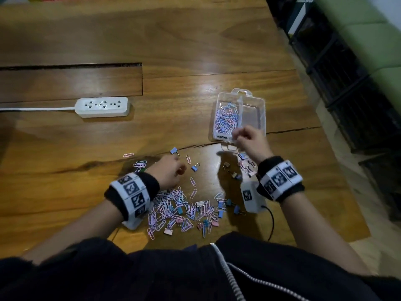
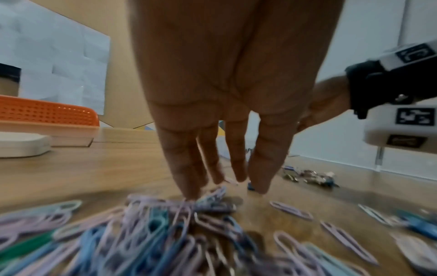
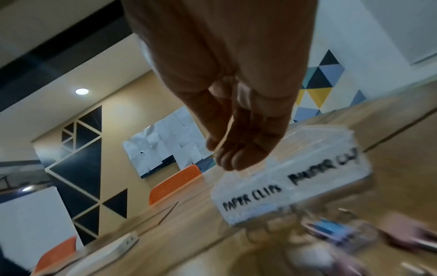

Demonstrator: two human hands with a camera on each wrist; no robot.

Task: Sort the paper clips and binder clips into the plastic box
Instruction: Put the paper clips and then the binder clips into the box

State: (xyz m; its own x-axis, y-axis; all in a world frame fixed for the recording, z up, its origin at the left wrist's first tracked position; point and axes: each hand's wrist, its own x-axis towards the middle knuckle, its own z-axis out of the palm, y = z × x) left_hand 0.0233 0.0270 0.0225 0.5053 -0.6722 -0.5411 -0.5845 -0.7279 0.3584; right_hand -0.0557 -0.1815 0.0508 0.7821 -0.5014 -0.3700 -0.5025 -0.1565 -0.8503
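A clear plastic box (image 1: 262, 109) stands on the wooden table, and its left compartment holds several pastel paper clips (image 1: 226, 118). In the right wrist view the box (image 3: 295, 186) carries handwritten labels for paper clips and binder clips. My right hand (image 1: 237, 134) hovers over its near edge by the divider. Its fingertips (image 3: 227, 160) are bunched together, seemingly pinching a small pale clip. My left hand (image 1: 173, 170) reaches down with straight fingers (image 2: 187, 186) whose tips touch the loose pile of paper clips (image 1: 180, 207) (image 2: 141, 233). It grips nothing.
Blue binder clips (image 1: 194, 167) lie between my hands, and more binder clips (image 1: 245, 165) (image 2: 309, 176) lie under my right wrist. A white power strip (image 1: 102, 107) sits at the left. An orange basket (image 2: 47, 114) stands further off. The table's edge runs along the right.
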